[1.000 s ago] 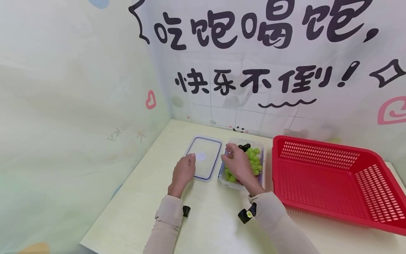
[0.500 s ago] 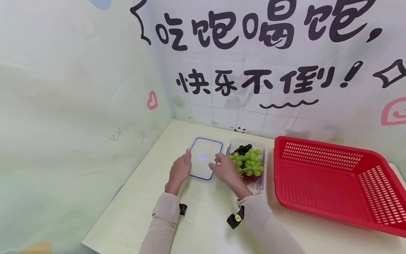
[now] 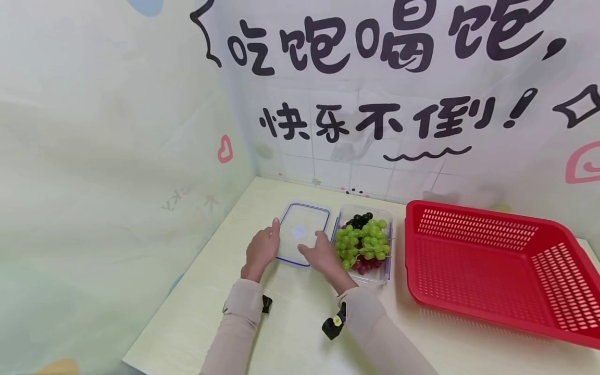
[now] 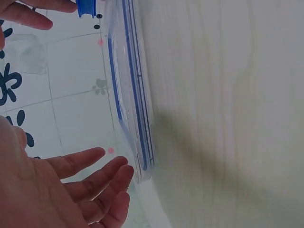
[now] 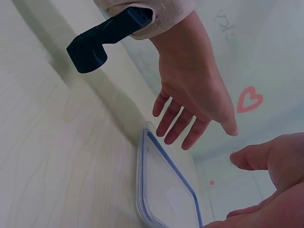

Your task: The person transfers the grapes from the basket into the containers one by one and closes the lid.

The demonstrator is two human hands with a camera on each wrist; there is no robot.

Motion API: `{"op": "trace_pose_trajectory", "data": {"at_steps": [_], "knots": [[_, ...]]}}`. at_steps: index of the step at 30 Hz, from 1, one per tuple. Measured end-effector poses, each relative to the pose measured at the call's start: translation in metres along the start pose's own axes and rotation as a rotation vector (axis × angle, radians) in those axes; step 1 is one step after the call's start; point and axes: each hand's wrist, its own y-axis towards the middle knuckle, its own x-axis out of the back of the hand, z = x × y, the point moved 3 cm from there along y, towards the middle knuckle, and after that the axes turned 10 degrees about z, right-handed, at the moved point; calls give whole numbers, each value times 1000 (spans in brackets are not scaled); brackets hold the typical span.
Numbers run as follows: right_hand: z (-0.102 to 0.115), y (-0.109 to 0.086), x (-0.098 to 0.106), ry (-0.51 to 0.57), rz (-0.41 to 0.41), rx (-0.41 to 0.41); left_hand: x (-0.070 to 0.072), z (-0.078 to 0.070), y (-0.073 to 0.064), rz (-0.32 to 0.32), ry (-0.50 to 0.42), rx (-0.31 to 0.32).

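Looking down from the head view, find a clear rectangular lid [image 3: 309, 223] with a blue inner line, flat on the pale table [image 3: 286, 338], and take it as the middle of the dial. Near its centre, see a small white patch [image 3: 299, 232]. Note the left hand [image 3: 262, 249] between eight and nine o'clock, just beside the lid, wide, with thumb towards twelve and nothing held. Note the right hand [image 3: 322, 255] between four and five, over the lid's near corner, with thumb and fingers well parted and likewise nothing held. Cannot tell, even from the wrist views, contact with the lid from a close miss. At three o'clock, just beside the lid, see a clear box [image 3: 375, 279] filled with grapes: black grapes [image 3: 358, 221] towards the box's own twelve, green grapes [image 3: 373, 239] across the middle, red grapes [image 3: 367, 265] towards six. Farther out, a little past three, see a large red basket [image 3: 469, 281] with slotted sides. At twelve, beyond the table, find a pale backdrop [image 3: 328, 151] with bold black characters; towards six, see beige sleeves [image 3: 239, 317]
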Motion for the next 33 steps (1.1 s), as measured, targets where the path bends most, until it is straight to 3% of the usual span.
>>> {"op": "trace_pose_trajectory", "data": {"at_steps": [5, 11, 22, 33], "knots": [[0, 4, -3, 37, -20, -32, 3, 2, 3, -21, 30, 4], [-6, 10, -8, 113, -13, -108, 3, 4, 6, 0, 49, 13], [-8, 17, -17, 161, -44, -186, -4, 10, 20, 22, 69, 24], [-8, 22, -20, 248, -34, -185, -6, 11, 27, 64, 66, 37]]}}
